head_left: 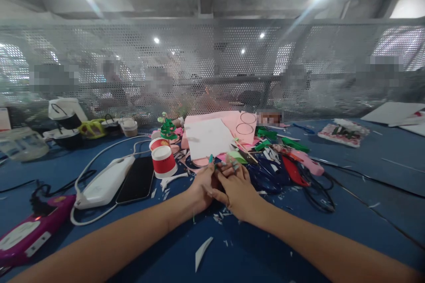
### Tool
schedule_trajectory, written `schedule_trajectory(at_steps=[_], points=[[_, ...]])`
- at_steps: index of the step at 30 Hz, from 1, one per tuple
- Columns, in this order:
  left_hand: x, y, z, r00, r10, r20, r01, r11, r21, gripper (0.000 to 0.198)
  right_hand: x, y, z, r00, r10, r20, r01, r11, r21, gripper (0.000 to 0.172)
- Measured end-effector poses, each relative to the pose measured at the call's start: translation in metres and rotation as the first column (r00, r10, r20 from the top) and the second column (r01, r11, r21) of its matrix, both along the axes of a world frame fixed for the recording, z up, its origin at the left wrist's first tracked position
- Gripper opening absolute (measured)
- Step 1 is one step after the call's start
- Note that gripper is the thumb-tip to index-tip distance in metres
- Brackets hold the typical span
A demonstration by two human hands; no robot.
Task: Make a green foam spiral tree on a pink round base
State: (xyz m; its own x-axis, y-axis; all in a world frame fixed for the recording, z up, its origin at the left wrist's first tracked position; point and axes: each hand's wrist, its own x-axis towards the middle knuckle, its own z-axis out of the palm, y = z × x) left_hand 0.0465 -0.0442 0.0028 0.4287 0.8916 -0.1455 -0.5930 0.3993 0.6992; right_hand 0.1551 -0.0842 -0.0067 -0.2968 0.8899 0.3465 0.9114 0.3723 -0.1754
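My left hand [202, 189] and my right hand [239, 192] meet over the blue table, just in front of a pile of craft scraps. The right hand lies across the left one, its fingers stretched out and its thumb pointing left. The left hand's fingers are partly covered by the right; they look extended. Nothing held shows in either hand. A small teal spot, perhaps a painted nail, shows at the left thumb's tip. Just beyond the hands lie a white sheet of paper [209, 139], a light green paper piece [236, 156] and scissors [245, 154].
Red-and-white paper cups [164, 162], a black phone [137, 180], a white power bank [105, 182] and a purple power strip [36, 230] stand left. Pink paper [245, 119] lies behind. Right are a pink glue gun [307, 162] and cables. A perforated metal screen [212, 66] closes the back.
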Motion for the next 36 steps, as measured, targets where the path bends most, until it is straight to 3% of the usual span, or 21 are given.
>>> schedule_trajectory(at_steps=[7,17,26,31,36], points=[[-0.003,-0.003,0.003,0.995,0.065,-0.069,-0.064,0.998,0.008,0.016,0.005,0.002,0.001,0.999,-0.051,-0.020,0.052,0.994,0.095,0.061],[-0.001,0.003,-0.003,0.986,0.117,-0.122,-0.118,0.993,-0.008,0.013,0.005,0.000,0.003,1.000,0.005,0.006,-0.005,1.000,-0.002,0.069],[0.000,0.008,-0.009,0.992,0.086,-0.089,-0.088,0.996,-0.023,0.015,0.005,0.001,0.000,1.000,0.018,0.008,-0.019,0.999,0.029,0.073],[-0.004,0.002,0.001,0.997,-0.063,-0.054,0.065,0.997,0.036,0.029,0.003,0.000,0.003,0.999,0.023,-0.026,-0.022,1.000,0.015,0.072],[-0.003,-0.003,0.009,0.998,-0.051,-0.022,0.050,0.999,-0.007,0.025,0.004,0.000,0.003,0.999,0.018,-0.037,-0.018,1.000,-0.007,0.069]])
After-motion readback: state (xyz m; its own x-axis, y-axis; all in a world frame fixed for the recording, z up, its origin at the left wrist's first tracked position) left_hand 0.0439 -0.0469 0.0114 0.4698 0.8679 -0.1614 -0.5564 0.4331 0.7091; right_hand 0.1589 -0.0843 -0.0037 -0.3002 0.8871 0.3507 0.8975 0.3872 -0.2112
